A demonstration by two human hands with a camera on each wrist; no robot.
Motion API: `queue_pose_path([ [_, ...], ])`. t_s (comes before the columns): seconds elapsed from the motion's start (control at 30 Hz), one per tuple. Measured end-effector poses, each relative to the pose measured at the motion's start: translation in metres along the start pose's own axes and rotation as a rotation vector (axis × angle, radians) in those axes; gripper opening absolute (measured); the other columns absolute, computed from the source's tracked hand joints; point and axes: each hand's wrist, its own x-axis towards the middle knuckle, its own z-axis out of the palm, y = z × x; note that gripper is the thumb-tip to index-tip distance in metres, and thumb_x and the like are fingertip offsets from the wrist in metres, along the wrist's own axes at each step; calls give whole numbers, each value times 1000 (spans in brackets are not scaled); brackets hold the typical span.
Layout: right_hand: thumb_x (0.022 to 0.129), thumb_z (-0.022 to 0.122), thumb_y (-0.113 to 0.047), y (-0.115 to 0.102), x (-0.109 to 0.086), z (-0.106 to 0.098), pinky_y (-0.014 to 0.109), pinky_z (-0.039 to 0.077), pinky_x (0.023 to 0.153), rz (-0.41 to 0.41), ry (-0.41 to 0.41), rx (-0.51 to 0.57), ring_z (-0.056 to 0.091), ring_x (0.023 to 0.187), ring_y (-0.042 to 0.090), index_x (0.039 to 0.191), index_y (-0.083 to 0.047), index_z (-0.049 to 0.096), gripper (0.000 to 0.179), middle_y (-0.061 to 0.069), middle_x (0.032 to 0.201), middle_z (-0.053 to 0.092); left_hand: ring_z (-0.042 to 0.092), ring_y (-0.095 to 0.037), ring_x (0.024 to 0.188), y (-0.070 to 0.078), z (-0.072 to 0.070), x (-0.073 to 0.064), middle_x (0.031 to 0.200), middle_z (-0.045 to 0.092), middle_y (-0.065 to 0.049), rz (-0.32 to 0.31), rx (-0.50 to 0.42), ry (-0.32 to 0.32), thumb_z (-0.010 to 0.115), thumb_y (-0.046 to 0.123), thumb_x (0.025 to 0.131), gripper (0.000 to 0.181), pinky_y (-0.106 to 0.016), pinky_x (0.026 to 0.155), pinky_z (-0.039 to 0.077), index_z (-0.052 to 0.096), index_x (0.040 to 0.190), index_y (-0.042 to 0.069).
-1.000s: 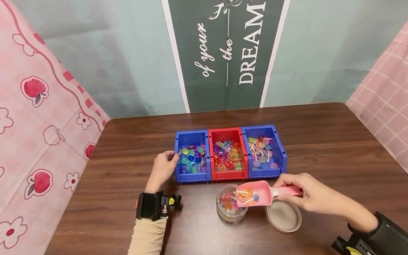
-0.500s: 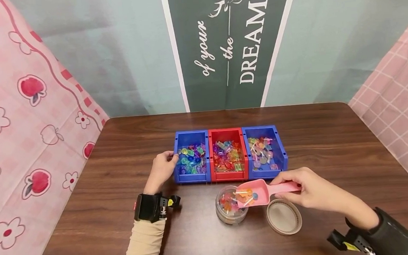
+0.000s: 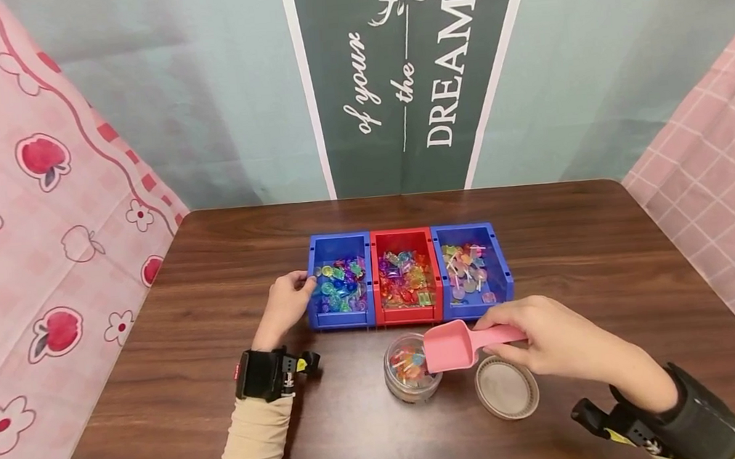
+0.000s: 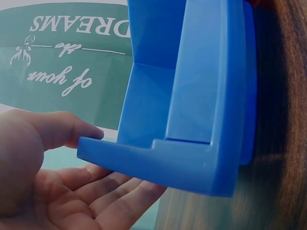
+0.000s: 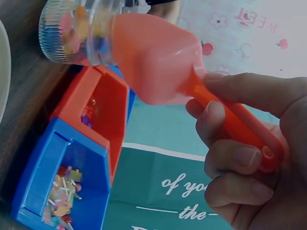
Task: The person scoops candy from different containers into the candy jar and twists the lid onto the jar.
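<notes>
My right hand (image 3: pixel 547 338) grips the handle of a pink scoop (image 3: pixel 448 346), thumb on top and fingers curled beneath. The scoop tilts at the mouth of a clear jar (image 3: pixel 415 394), and no candies show in its bowl. Lollipop-shaped candies (image 3: pixel 408 364) lie inside the jar. In the left wrist view, my left hand (image 4: pixel 72 182) pinches the side wall of the left blue bin (image 4: pixel 158 158), its thumb on one side and fingers on the other. That bin (image 3: pixel 342 320) holds blue, green and purple pieces.
A red bin (image 3: pixel 409 315) with mixed candies stands against the left one. Beside it, the right blue bin (image 3: pixel 463 312) contains small lollipops. A round lid (image 3: pixel 507 388) lies on the wooden table (image 3: pixel 347 443), right of the jar. Fabric hangs behind the table.
Candies have left the scoop, which has tipped over toward the jar. My right hand has turned slightly and shifted left. My left hand keeps its hold on the bin.
</notes>
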Motion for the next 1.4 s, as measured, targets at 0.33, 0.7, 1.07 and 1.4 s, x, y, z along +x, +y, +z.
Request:
queue_pose_path([
  [0.33,79,76,-16,-3,-1,-2,13,35,55,18,-13,-7,43,66,-6,94,-19,69,17,-12,80,66,60,-30,107,2,-2,-2,126,62,-25,-7,-8,-12,47,21,100,41,-46,98,51,54,130,-6],
  [0.7,80,76,-15,2,-5,0,13,38,54,3,-30,33,43,67,-8,94,-17,67,17,-12,79,65,61,-30,105,1,-2,-2,124,63,-25,-1,-13,-8,48,21,99,41,-46,97,52,54,129,-6],
  [1.07,83,73,-13,5,-16,-3,8,35,50,-61,56,74,39,64,-11,99,-15,66,17,-13,75,61,61,-30,105,4,0,-2,124,63,-26,15,-9,-13,47,21,99,41,-45,97,52,54,129,-7],
  [1.4,81,75,-9,15,-18,-8,4,29,48,-39,164,66,32,57,-13,91,-16,68,14,-20,65,49,60,-30,106,2,-1,-3,125,62,-26,-7,-11,-9,47,20,100,41,-45,98,51,53,130,-7],
])
